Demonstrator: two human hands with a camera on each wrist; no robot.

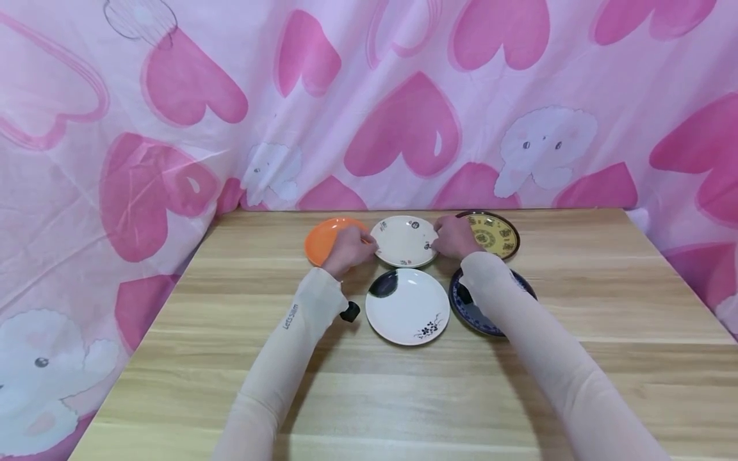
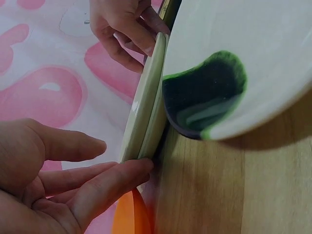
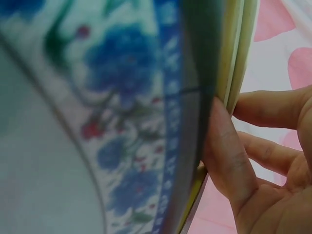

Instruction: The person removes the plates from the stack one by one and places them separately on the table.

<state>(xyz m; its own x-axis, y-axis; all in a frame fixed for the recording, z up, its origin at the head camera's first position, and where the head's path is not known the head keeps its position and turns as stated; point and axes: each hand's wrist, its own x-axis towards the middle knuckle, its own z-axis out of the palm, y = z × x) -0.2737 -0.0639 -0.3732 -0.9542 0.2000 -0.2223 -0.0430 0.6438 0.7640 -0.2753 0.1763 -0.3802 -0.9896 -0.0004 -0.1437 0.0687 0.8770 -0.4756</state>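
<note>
Two white plates with small dark motifs [image 1: 405, 241] lie stacked at the back middle; the left wrist view shows their two rims [image 2: 146, 117] edge-on. My left hand [image 1: 349, 248] is at the stack's left side. Its lower digit touches the rims, while a straight finger [image 2: 80, 147] stands off from them. On the opposite side, my right hand [image 1: 455, 237] pinches the stack's edge, with thumb [image 3: 228, 151] and a finger [image 3: 268, 109] at the rims. In front lies a white plate with a dark green patch and black flowers [image 1: 408, 307].
An orange plate [image 1: 320, 241] lies by my left hand. A yellow plate with a dark rim [image 1: 500, 237] is behind my right hand, and a blue-patterned plate [image 1: 476, 320] is partly hidden under my right forearm. A pink heart-print curtain [image 1: 403, 128] hangs behind the wooden table [image 1: 369, 397].
</note>
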